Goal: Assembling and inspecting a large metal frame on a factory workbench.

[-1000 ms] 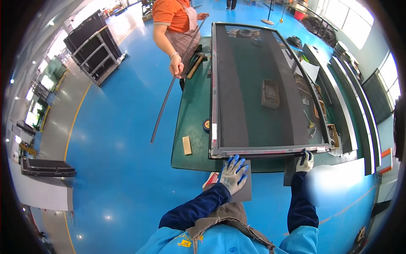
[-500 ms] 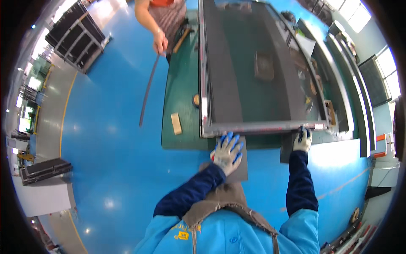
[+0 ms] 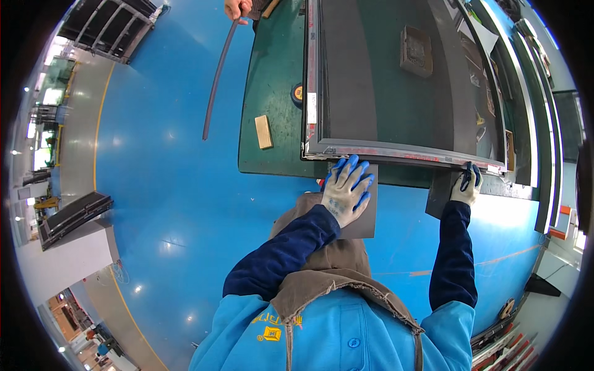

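Note:
My left hand (image 3: 348, 191), in a white glove with blue fingertips, lies flat with fingers spread. It is over a dark grey strip (image 3: 367, 224) that sticks out past the table's near end, and its fingertips reach the near edge of a large dark rectangular frame (image 3: 396, 154). At the frame's near right corner, my gloved right hand (image 3: 467, 185) has its fingers bent over the edge. Its palm side is hidden. A second dark grey strip (image 3: 438, 196) juts out just left of it. Inside the frame, the see-through sheet shows darker bands and the green table (image 3: 272, 111) beneath.
On the table's left part are a tan block (image 3: 263, 132) and a round tape measure (image 3: 297, 95). A co-worker's hand (image 3: 238, 8) at the far left holds a long thin dark strip (image 3: 216, 80). Long pale profiles (image 3: 523, 117) lie along the right.
My view has shifted, so table and frame appear higher and farther right. The co-worker's body has mostly left the view. My hands keep their places at the frame's near edge.

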The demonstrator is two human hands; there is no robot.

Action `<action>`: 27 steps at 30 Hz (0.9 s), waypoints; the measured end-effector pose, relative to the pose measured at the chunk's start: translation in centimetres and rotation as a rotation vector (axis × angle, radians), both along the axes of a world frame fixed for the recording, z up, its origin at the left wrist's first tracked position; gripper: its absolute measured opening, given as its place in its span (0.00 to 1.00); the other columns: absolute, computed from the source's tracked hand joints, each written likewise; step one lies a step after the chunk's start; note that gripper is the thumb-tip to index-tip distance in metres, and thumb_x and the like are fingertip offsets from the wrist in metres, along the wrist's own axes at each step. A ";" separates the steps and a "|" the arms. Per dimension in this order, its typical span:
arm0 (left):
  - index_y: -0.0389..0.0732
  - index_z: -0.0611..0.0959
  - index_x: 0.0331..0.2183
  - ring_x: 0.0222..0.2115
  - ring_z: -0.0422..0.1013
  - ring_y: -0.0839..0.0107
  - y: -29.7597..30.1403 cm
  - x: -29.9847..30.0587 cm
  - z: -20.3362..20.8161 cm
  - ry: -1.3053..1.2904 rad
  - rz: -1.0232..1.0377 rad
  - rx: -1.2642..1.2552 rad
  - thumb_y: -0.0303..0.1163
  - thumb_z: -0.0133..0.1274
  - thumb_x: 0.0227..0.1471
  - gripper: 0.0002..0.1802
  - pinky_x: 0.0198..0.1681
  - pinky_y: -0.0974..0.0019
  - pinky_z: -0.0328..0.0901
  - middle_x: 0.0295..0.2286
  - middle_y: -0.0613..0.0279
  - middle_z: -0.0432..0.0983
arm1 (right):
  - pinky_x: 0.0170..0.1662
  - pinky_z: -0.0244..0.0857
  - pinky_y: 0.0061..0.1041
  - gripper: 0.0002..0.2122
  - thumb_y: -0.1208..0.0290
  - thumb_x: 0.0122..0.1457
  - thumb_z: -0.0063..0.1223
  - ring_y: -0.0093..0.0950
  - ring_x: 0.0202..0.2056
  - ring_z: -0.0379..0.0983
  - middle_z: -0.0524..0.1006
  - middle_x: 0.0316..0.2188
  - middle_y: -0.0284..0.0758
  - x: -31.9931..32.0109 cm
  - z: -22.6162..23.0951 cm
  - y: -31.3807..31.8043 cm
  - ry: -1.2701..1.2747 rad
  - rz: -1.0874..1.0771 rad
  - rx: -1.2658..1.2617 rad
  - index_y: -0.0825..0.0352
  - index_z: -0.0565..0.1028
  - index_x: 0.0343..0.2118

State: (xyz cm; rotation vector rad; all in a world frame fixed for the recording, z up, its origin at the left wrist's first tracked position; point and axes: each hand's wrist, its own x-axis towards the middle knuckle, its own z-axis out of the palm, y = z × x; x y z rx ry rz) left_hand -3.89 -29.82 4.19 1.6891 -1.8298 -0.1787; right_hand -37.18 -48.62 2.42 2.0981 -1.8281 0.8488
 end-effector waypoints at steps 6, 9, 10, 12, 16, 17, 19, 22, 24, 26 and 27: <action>0.45 0.75 0.48 0.61 0.49 0.51 -0.1 0.1 1.3 0.006 -0.012 0.009 0.38 0.53 0.47 0.25 0.58 0.44 0.49 0.57 0.54 0.59 | 0.49 0.66 0.31 0.15 0.81 0.49 0.51 0.37 0.45 0.72 0.74 0.45 0.38 1.1 1.7 0.4 -0.045 0.130 -0.107 0.62 0.76 0.42; 0.45 0.75 0.47 0.61 0.50 0.51 0.1 0.2 1.8 -0.002 -0.013 -0.017 0.38 0.53 0.47 0.23 0.59 0.45 0.49 0.57 0.55 0.60 | 0.49 0.65 0.31 0.15 0.81 0.49 0.51 0.37 0.44 0.72 0.75 0.44 0.38 1.3 1.4 0.7 -0.082 0.139 -0.086 0.62 0.77 0.41; 0.45 0.76 0.47 0.61 0.50 0.51 0.2 0.1 1.9 0.000 -0.014 0.005 0.38 0.53 0.47 0.23 0.59 0.46 0.49 0.56 0.55 0.60 | 0.49 0.65 0.31 0.16 0.81 0.49 0.50 0.38 0.44 0.72 0.75 0.44 0.38 1.5 1.8 0.9 -0.093 0.144 -0.073 0.62 0.77 0.42; 0.45 0.76 0.47 0.61 0.50 0.51 0.3 0.1 2.1 -0.004 -0.016 -0.023 0.37 0.54 0.46 0.23 0.59 0.46 0.49 0.56 0.55 0.60 | 0.49 0.65 0.31 0.16 0.81 0.49 0.50 0.38 0.44 0.72 0.75 0.45 0.38 1.5 2.0 1.0 -0.097 0.133 -0.095 0.61 0.77 0.42; 0.45 0.76 0.47 0.61 0.50 0.52 0.2 0.0 2.0 0.016 0.005 -0.043 0.37 0.54 0.46 0.23 0.59 0.47 0.49 0.56 0.56 0.61 | 0.50 0.64 0.32 0.17 0.81 0.48 0.50 0.38 0.44 0.72 0.74 0.45 0.37 1.5 1.9 0.9 -0.088 0.126 -0.092 0.61 0.76 0.43; 0.45 0.76 0.47 0.61 0.50 0.52 0.3 0.0 2.1 0.019 -0.001 -0.044 0.37 0.54 0.46 0.23 0.59 0.47 0.49 0.56 0.56 0.61 | 0.50 0.64 0.32 0.18 0.81 0.48 0.50 0.38 0.44 0.71 0.74 0.45 0.37 1.3 1.8 1.0 -0.084 0.118 -0.084 0.60 0.75 0.43; 0.45 0.76 0.47 0.61 0.50 0.52 0.0 0.1 2.1 0.028 -0.012 -0.046 0.37 0.54 0.46 0.23 0.59 0.48 0.49 0.56 0.56 0.61 | 0.50 0.64 0.32 0.18 0.81 0.47 0.51 0.39 0.44 0.71 0.73 0.46 0.38 1.1 1.7 0.9 -0.074 0.104 -0.066 0.60 0.75 0.44; 0.46 0.76 0.47 0.61 0.51 0.52 0.1 0.2 2.2 0.026 -0.015 -0.051 0.37 0.54 0.46 0.23 0.58 0.48 0.50 0.56 0.56 0.61 | 0.50 0.64 0.33 0.18 0.81 0.47 0.51 0.40 0.45 0.71 0.73 0.46 0.38 0.9 1.4 0.9 -0.064 0.091 -0.059 0.59 0.74 0.44; 0.46 0.76 0.47 0.60 0.52 0.52 0.2 0.1 2.3 0.024 -0.008 -0.042 0.37 0.55 0.45 0.23 0.57 0.48 0.51 0.55 0.57 0.62 | 0.50 0.64 0.34 0.18 0.81 0.47 0.51 0.40 0.45 0.70 0.73 0.46 0.38 0.8 1.1 0.8 -0.045 0.078 -0.046 0.59 0.74 0.43; 0.46 0.76 0.46 0.60 0.52 0.52 0.0 0.2 2.3 0.022 -0.004 -0.037 0.37 0.56 0.45 0.23 0.56 0.48 0.52 0.55 0.57 0.62 | 0.50 0.63 0.34 0.18 0.81 0.47 0.51 0.40 0.45 0.70 0.72 0.46 0.38 0.8 0.9 0.6 -0.035 0.072 -0.039 0.59 0.73 0.43; 0.46 0.76 0.47 0.60 0.52 0.52 0.0 0.2 2.2 0.026 -0.007 -0.039 0.37 0.56 0.45 0.23 0.56 0.48 0.52 0.55 0.57 0.62 | 0.50 0.63 0.34 0.18 0.81 0.47 0.51 0.40 0.45 0.70 0.72 0.47 0.38 0.8 0.9 0.6 -0.032 0.068 -0.038 0.59 0.73 0.44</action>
